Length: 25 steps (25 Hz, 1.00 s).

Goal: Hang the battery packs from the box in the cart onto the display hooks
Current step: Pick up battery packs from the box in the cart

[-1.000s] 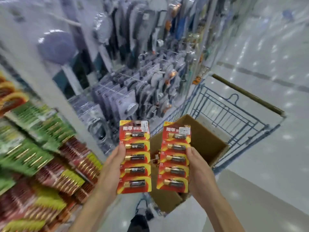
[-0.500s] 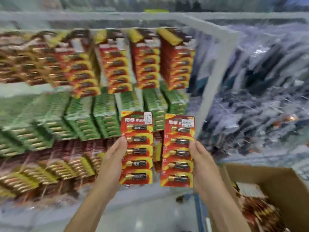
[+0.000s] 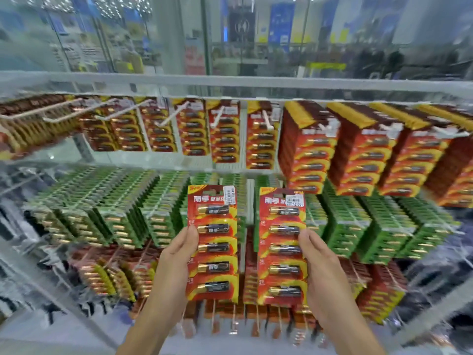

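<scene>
My left hand [image 3: 176,262] grips a red and yellow battery pack [image 3: 213,243] by its left edge, held upright. My right hand [image 3: 323,267] grips a second red battery pack [image 3: 281,244] by its right edge, level with the first. Both packs face me in front of the display rack. In the top row, white display hooks [image 3: 217,119] stick out towards me; those left of centre carry only a few red packs and show long bare ends. The hooks on the top right [image 3: 330,129] are full of red packs. The box and cart are out of view.
A middle row of green battery packs [image 3: 122,216] hangs behind my hands, and red packs [image 3: 381,288] fill the lower hooks. A white rail [image 3: 230,84] caps the rack. Beyond it lies blurred shop interior.
My view has swung from the cart and box to the battery rack, now faced head on. Both hands still hold their packs, raised slightly and spread further apart.
</scene>
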Each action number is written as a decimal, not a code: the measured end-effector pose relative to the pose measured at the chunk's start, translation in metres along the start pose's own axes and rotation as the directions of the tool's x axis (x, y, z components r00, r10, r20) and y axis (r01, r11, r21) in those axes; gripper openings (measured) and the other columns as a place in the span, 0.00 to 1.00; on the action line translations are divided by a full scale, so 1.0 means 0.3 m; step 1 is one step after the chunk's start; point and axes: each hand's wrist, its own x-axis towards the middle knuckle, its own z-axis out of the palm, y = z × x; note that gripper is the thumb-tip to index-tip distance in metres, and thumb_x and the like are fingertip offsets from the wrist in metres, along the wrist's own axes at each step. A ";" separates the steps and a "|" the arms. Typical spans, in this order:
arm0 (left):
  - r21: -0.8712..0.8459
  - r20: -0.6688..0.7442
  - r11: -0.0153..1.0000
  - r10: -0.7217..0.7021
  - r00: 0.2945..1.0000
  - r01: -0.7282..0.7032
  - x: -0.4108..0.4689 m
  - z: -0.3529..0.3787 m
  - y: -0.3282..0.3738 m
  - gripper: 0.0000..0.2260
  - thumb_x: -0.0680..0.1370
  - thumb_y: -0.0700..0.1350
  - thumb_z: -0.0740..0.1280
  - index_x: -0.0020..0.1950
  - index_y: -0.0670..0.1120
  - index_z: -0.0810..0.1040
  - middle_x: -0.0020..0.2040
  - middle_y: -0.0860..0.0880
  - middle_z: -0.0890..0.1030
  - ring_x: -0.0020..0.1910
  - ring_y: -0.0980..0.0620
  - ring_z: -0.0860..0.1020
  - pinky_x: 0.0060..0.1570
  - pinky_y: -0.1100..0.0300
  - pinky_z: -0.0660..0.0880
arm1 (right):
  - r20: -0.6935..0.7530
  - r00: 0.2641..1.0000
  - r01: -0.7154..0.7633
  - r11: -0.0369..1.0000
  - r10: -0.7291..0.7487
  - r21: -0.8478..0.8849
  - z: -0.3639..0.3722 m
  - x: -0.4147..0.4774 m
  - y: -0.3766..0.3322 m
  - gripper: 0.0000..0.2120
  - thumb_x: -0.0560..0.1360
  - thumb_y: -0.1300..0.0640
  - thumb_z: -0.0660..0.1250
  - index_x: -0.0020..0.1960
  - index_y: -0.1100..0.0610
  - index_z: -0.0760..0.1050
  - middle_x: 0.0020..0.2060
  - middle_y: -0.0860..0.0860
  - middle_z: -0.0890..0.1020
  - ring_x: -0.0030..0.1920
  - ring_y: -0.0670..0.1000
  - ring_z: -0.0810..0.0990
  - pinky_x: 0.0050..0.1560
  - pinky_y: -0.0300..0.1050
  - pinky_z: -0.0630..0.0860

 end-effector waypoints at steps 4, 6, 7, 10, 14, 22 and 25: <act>-0.015 0.036 0.999 -0.035 0.999 0.035 0.100 -0.132 0.093 0.20 0.76 0.57 0.69 0.63 0.49 0.85 0.59 0.41 0.86 0.58 0.36 0.84 0.59 0.39 0.79 | -0.038 0.999 -0.008 0.995 0.011 0.099 0.169 0.032 -0.008 0.07 0.78 0.44 0.68 0.54 0.44 0.80 0.46 0.41 0.88 0.50 0.46 0.88 0.53 0.56 0.80; -0.063 0.064 0.996 -0.066 0.996 0.070 0.138 -0.138 0.129 0.18 0.77 0.54 0.70 0.61 0.46 0.86 0.57 0.38 0.86 0.55 0.33 0.85 0.55 0.42 0.79 | -0.108 0.994 -0.011 0.994 0.023 0.107 0.211 0.024 -0.030 0.07 0.83 0.51 0.62 0.47 0.48 0.77 0.32 0.40 0.86 0.33 0.41 0.85 0.43 0.49 0.76; -0.057 0.079 0.996 -0.057 0.995 0.062 0.153 -0.127 0.145 0.18 0.77 0.54 0.70 0.61 0.46 0.86 0.57 0.38 0.86 0.54 0.34 0.85 0.54 0.42 0.79 | -0.138 0.990 -0.010 0.994 0.025 0.106 0.242 0.003 -0.057 0.09 0.83 0.53 0.61 0.45 0.49 0.76 0.27 0.39 0.83 0.28 0.40 0.83 0.40 0.47 0.74; 0.000 0.127 1.000 0.017 0.992 -0.017 0.189 -0.059 0.201 0.14 0.79 0.54 0.67 0.55 0.49 0.88 0.54 0.40 0.87 0.52 0.36 0.86 0.52 0.44 0.79 | -0.185 0.982 -0.007 0.989 0.034 0.145 0.208 0.021 -0.038 0.05 0.79 0.54 0.65 0.46 0.51 0.77 0.29 0.43 0.85 0.32 0.47 0.83 0.42 0.47 0.75; 0.011 0.146 0.992 0.121 0.982 -0.124 0.242 0.027 0.276 0.14 0.82 0.54 0.64 0.54 0.51 0.88 0.53 0.40 0.87 0.50 0.37 0.87 0.49 0.45 0.82 | -0.145 0.989 0.001 0.989 0.022 0.150 0.153 0.057 -0.025 0.18 0.72 0.49 0.68 0.59 0.54 0.82 0.50 0.55 0.88 0.48 0.58 0.88 0.58 0.62 0.78; 0.014 0.115 0.990 0.140 0.983 -0.142 0.300 0.069 0.287 0.15 0.83 0.54 0.64 0.60 0.49 0.85 0.53 0.42 0.88 0.49 0.40 0.87 0.48 0.48 0.81 | -0.149 0.989 0.007 0.995 0.008 0.095 0.136 0.093 -0.071 0.10 0.70 0.51 0.69 0.50 0.51 0.81 0.41 0.51 0.89 0.43 0.58 0.88 0.61 0.65 0.76; 0.020 0.116 0.991 0.132 0.984 -0.135 0.346 0.092 0.289 0.16 0.84 0.56 0.63 0.62 0.49 0.84 0.54 0.43 0.88 0.52 0.39 0.87 0.53 0.42 0.82 | -0.084 0.996 -0.003 0.992 0.014 0.125 0.148 0.102 -0.096 0.13 0.75 0.52 0.68 0.56 0.56 0.84 0.47 0.58 0.88 0.45 0.60 0.88 0.60 0.66 0.77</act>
